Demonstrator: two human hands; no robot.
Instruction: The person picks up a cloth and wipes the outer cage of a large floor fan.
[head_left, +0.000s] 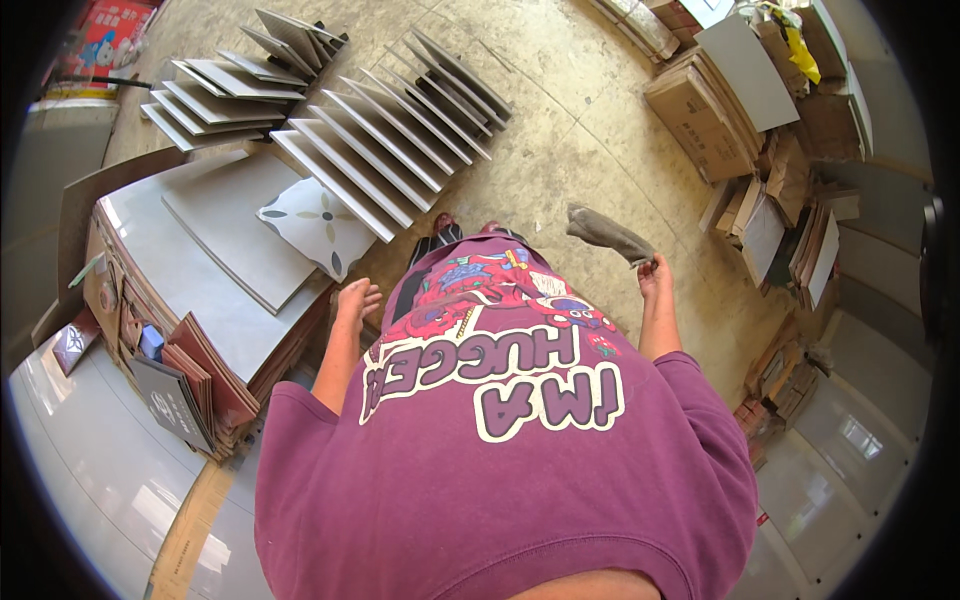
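A crumpled grey-brown cloth (608, 235) hangs out to the far left from my right hand (656, 277), whose fingers pinch it at one end. My left hand (358, 299) holds nothing; its fingers are apart. It is nearest the stack of large pale tiles (150, 240), just off the stack's right edge. On top of that stack lie a grey tile (235, 220) and a smaller white tile with a flower pattern (325, 228).
Ahead on the concrete floor (560, 110), several grey tiles (370, 150) stand on edge in a row, with a second group (225, 95) to their left. Cardboard cartons (700, 120) and stacked tiles line the right side. Brown sample boards (205, 365) lean against the left stack.
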